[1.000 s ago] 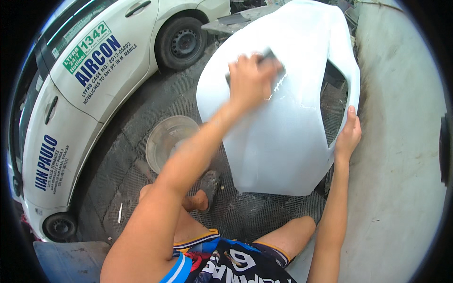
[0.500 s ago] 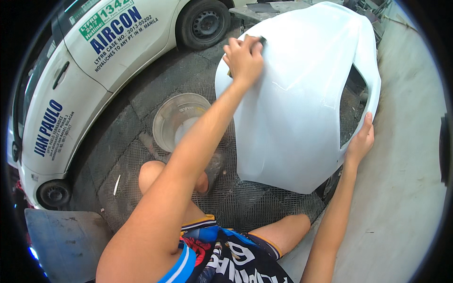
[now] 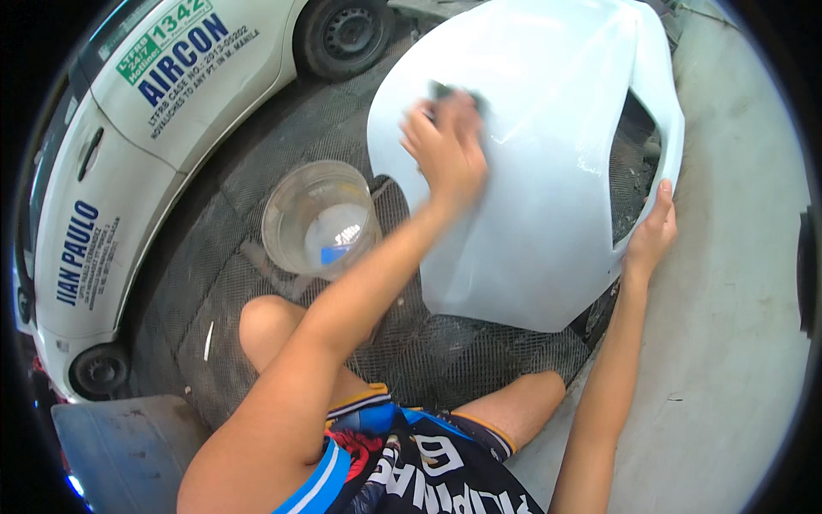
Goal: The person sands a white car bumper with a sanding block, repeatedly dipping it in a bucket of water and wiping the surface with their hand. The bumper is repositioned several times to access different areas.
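A large glossy white car body panel (image 3: 522, 214), probably a bumper, stands in front of me. My left hand (image 3: 447, 154), blurred by motion, is on its upper left face, fingers bent over a small dark pad (image 3: 443, 90). The pad's dark edge shows beyond the fingertips; most of it is hidden under them. At the panel's right side my right hand (image 3: 652, 236) is closed around the rim below a long opening (image 3: 632, 171), thumb upward along the edge.
A clear plastic bucket (image 3: 272, 227) with liquid and something blue inside stands left of the panel. Farther left is a white car (image 3: 145, 163). A pale wall (image 3: 728, 257) runs along the right. Dark ribbed matting (image 3: 214, 274) covers the floor; a blue-grey panel (image 3: 128, 445) is lower left.
My left hand has shifted slightly down and right over the panel with the pad. My right hand keeps its hold. More of the bucket shows, with the blue thing inside visible.
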The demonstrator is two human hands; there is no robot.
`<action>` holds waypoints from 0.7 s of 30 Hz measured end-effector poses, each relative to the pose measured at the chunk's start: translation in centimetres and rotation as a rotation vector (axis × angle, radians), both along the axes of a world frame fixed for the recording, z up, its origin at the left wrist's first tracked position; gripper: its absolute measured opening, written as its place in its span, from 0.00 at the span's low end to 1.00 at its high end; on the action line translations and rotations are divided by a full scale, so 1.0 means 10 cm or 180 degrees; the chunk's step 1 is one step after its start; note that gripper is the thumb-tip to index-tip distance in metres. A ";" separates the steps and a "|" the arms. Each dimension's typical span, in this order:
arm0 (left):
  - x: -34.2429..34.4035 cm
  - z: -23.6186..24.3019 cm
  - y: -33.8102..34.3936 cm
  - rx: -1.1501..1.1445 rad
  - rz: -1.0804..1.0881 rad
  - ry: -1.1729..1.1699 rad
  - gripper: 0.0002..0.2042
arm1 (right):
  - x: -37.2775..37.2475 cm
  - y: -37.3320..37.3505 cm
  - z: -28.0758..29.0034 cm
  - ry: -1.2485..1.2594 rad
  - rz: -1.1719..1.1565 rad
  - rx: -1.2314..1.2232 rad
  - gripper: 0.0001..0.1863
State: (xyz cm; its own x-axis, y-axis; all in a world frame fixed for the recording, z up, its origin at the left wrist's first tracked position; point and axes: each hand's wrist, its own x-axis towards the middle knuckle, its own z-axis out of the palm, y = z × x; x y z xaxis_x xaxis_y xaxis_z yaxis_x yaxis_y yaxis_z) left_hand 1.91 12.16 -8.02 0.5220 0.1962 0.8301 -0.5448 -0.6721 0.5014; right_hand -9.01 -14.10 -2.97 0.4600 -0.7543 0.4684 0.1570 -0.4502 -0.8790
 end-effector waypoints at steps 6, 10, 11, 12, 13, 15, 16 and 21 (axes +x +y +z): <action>-0.23 0.49 -0.08 0.1213 -0.0865 -0.1337 0.18 | -0.04 0.01 0.02 0.0161 0.0052 0.0090 0.37; 0.29 0.92 -0.35 0.0773 -0.0362 -0.0113 0.17 | -0.06 0.04 0.02 0.0342 -0.0213 -0.0347 0.36; 0.31 0.81 -0.37 0.1181 -0.0516 -0.0381 0.17 | -0.07 0.06 0.03 0.0320 -0.0179 -0.0335 0.36; 0.14 0.57 -0.41 0.1455 -0.0620 -0.0893 0.17 | -0.08 0.07 0.03 0.0310 -0.0150 -0.0302 0.36; -0.04 0.25 -0.37 0.1653 -0.0954 -0.1050 0.19 | -0.08 0.08 0.04 0.0298 -0.0158 -0.0267 0.36; -0.15 -0.04 -0.24 0.1988 -0.1442 -0.1495 0.20 | -0.10 0.10 0.06 0.0289 -0.0207 -0.0230 0.36; -0.09 -0.06 -0.15 0.2156 -0.1616 -0.1689 0.20 | -0.10 0.11 0.07 0.0305 -0.0155 -0.0182 0.36; 0.92 1.05 -0.53 0.2036 -0.1153 -0.0745 0.16 | -0.10 0.13 0.12 0.0534 -0.0232 -0.0076 0.36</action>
State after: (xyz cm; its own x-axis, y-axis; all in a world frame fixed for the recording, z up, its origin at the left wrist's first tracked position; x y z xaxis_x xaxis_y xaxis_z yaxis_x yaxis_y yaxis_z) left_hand 11.09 6.87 2.44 0.2588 -0.5088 0.8211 -0.8302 -0.5517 -0.0802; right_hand -10.04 -12.75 -1.82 0.4777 -0.7781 0.4079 -0.0247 -0.4761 -0.8791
